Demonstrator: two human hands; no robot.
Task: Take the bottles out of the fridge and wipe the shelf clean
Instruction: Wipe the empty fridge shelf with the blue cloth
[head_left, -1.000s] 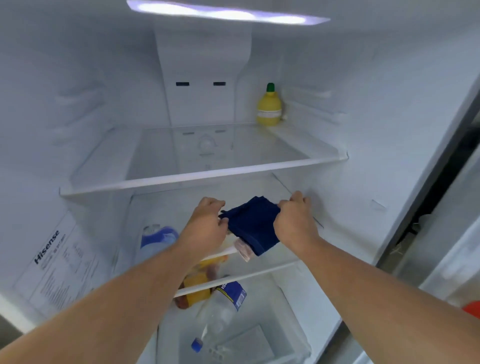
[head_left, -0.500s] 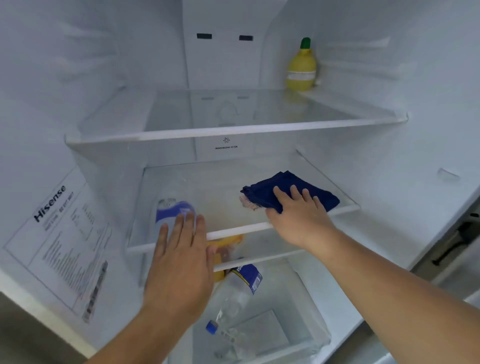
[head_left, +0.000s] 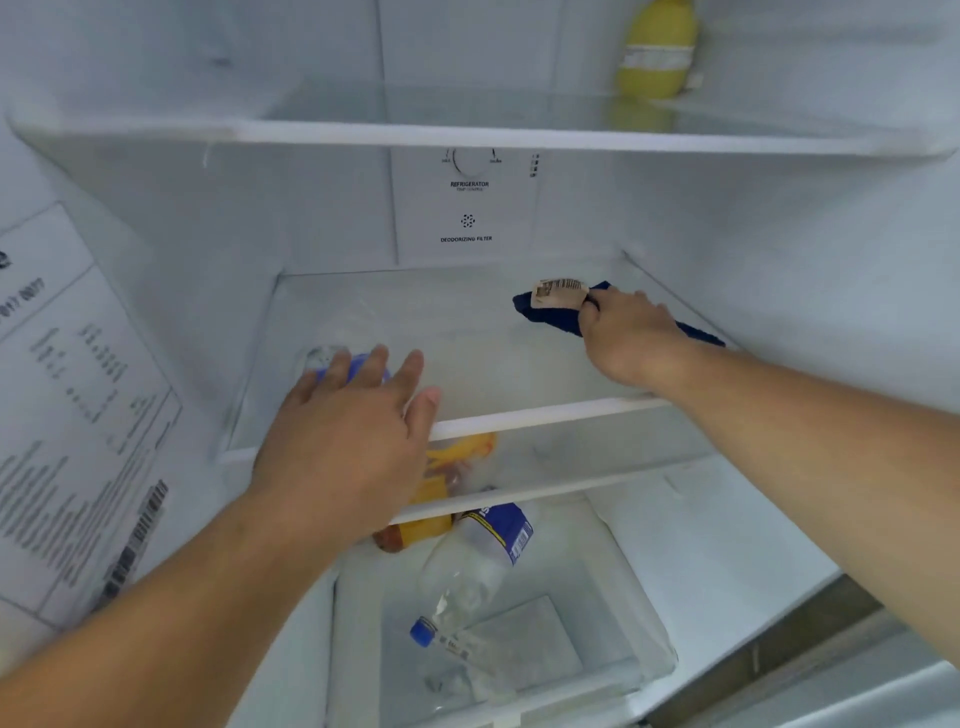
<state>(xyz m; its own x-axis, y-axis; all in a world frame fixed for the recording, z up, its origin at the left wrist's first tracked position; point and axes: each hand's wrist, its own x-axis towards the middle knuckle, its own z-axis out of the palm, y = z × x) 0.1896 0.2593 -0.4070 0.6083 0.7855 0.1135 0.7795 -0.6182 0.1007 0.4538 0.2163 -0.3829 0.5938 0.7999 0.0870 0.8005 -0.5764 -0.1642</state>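
While half a second ago the navy cloth (head_left: 556, 312) lay at the front edge of the glass shelf (head_left: 545, 413), the right hand (head_left: 631, 335) now presses it flat-fingered toward that shelf's back right corner, so wiping appears underway. The left hand (head_left: 348, 436), fingers spread and holding nothing, hovers over the shelf's front left. Bottles (head_left: 470, 566) remain below the shelf.

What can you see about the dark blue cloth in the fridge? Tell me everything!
The dark blue cloth looks soft, like a folded towel or rag. It lies flat on the middle glass shelf, near the back right corner. A pale tag with a barcode sticks up from its top edge. The right hand presses down on it, covering its middle, so only the ends show on either side.
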